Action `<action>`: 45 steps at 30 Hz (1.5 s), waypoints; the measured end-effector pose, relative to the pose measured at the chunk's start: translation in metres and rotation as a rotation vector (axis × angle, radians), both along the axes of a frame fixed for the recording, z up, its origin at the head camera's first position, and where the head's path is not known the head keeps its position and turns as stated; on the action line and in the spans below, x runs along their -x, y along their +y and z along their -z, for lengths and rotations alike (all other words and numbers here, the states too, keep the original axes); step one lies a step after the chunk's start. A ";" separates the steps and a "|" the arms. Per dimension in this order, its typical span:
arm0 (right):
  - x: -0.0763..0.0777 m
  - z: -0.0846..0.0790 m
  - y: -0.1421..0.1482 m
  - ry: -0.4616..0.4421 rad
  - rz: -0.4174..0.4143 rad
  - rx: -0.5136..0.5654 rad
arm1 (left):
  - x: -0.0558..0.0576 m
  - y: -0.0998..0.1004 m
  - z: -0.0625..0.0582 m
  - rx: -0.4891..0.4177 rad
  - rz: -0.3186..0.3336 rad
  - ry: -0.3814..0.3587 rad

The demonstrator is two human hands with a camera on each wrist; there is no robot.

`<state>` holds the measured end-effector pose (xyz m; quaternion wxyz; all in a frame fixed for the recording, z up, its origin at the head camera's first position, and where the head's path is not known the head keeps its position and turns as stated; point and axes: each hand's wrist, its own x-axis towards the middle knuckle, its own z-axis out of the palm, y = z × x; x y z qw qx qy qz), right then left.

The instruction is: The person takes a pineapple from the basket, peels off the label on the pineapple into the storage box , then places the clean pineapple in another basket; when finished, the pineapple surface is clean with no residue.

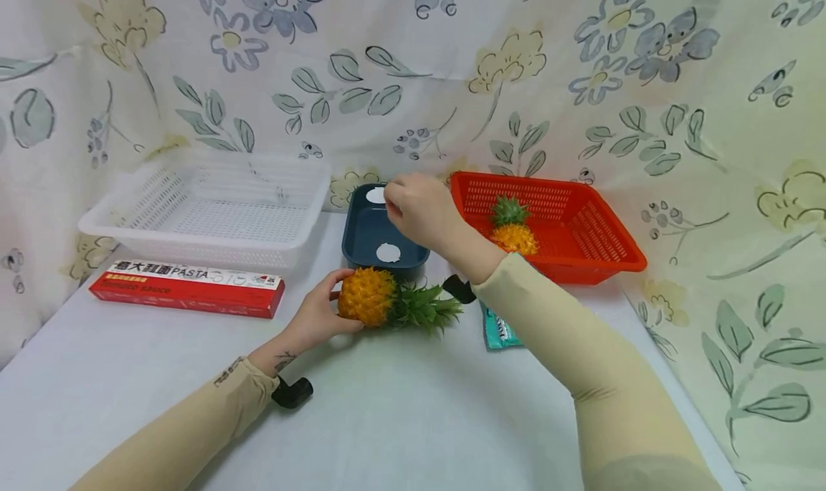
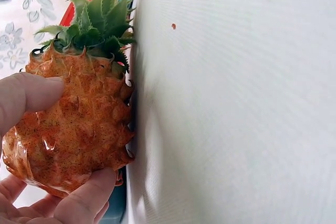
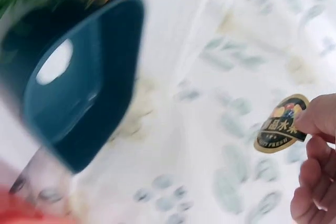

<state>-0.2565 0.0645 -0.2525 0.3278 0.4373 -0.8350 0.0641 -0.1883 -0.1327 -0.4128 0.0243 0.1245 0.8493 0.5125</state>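
Observation:
My left hand [image 1: 325, 308] grips the rounded base of a small orange pineapple [image 1: 366, 297], which lies on its side on the table with its green crown pointing right. In the left wrist view, thumb and fingers curl round its spiky skin. Up over the far end of a dark blue tray [image 1: 368, 233], my right hand [image 1: 422, 211] pinches an oval black-and-gold sticker [image 3: 281, 124] between thumb and finger. The sticker's printed face shows fruit and lettering in the right wrist view. Inside the tray lies a white oval [image 1: 388, 253].
A white basket [image 1: 213, 244] stands at the back left, behind a red pasta box [image 1: 187, 290]. To the right, a red basket [image 1: 613, 263] holds another pineapple [image 1: 514, 239]. A teal packet [image 1: 500, 331] lies partly hidden under the right forearm. Patterned cloth [image 1: 387, 61] hangs behind.

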 end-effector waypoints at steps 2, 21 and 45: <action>0.015 0.004 0.001 -0.042 0.057 -0.060 | 0.000 0.000 0.001 0.003 0.000 0.003; 0.084 0.044 -0.004 -0.506 0.407 -0.517 | -0.002 0.000 -0.001 -0.010 0.006 -0.017; 0.096 0.067 -0.003 -0.603 0.436 -0.461 | -0.003 0.001 -0.002 -0.011 -0.002 0.003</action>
